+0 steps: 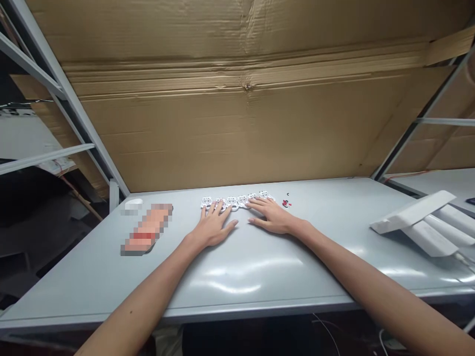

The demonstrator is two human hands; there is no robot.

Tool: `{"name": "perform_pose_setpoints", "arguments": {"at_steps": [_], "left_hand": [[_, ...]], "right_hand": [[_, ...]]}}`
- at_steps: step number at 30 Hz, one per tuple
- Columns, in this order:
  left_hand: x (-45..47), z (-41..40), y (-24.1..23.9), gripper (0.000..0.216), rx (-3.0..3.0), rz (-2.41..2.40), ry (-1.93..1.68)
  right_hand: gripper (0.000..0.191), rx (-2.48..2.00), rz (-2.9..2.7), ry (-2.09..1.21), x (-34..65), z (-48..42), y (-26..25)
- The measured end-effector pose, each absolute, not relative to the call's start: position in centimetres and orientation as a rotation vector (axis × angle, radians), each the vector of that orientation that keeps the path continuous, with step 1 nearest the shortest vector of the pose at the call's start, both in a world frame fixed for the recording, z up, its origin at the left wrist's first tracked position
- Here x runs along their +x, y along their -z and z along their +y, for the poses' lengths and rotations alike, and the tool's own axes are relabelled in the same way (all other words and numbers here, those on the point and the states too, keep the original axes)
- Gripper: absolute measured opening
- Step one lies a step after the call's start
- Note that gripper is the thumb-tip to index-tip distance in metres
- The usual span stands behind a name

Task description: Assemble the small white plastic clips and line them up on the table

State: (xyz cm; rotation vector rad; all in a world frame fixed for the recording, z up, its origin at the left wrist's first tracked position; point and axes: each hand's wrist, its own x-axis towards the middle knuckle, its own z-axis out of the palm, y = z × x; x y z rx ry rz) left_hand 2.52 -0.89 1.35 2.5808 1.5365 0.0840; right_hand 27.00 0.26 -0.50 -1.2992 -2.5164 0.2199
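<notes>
Both my arms reach out over a grey table (237, 277). My left hand (213, 226) lies flat with fingers spread, its fingertips touching a row of several small white plastic parts (233, 201) lined up near the table's far edge. My right hand (270, 215) is also flat and open, fingers pointing left onto the right end of that row. Neither hand holds anything. A few tiny red bits (285, 202) lie just right of the row.
A large cardboard sheet (245, 123) stands behind the table. A pixelated object (146, 232) and a small white piece (133, 202) lie at the left. White elongated parts (426, 222) are stacked at the right. Grey metal shelf struts (70, 99) frame both sides.
</notes>
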Motion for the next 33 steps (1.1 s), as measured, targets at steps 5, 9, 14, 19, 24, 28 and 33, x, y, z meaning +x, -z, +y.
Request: {"name": "perform_pose_setpoints", "arguments": {"at_steps": [5,9,14,19,24,28,33], "left_hand": [[2.5,-1.0,-1.1,0.067,2.606,1.554,-0.123],[2.1,-1.6,-1.3,0.063,2.691,1.483,-0.162],[1.8,-2.7,-1.8,0.052,2.797,1.227,-0.155],[1.9,-2.8,-1.5,0.049,2.827,1.182,-0.189],[1.7,-2.4,-1.4,0.050,2.837,1.156,-0.214],[1.7,-2.2,-1.7,0.048,2.840,1.179,-0.231],[1.8,-2.0,-1.7,0.046,2.864,1.181,-0.246]], "right_hand": [[0.065,-1.256,-2.504,-0.150,26.8,0.0,0.5],[0.061,-1.161,-2.507,-0.136,26.6,-1.3,-0.4],[0.053,-1.170,-2.592,-0.357,26.4,-3.2,-1.8],[0.054,-1.212,-2.612,-0.331,26.1,-3.6,-1.8],[0.060,-1.255,-2.614,-0.291,26.1,-3.5,-1.7],[0.060,-1.256,-2.631,-0.304,26.2,-3.4,-1.9],[0.057,-1.243,-2.627,-0.316,26.3,-3.4,-2.1]]}}
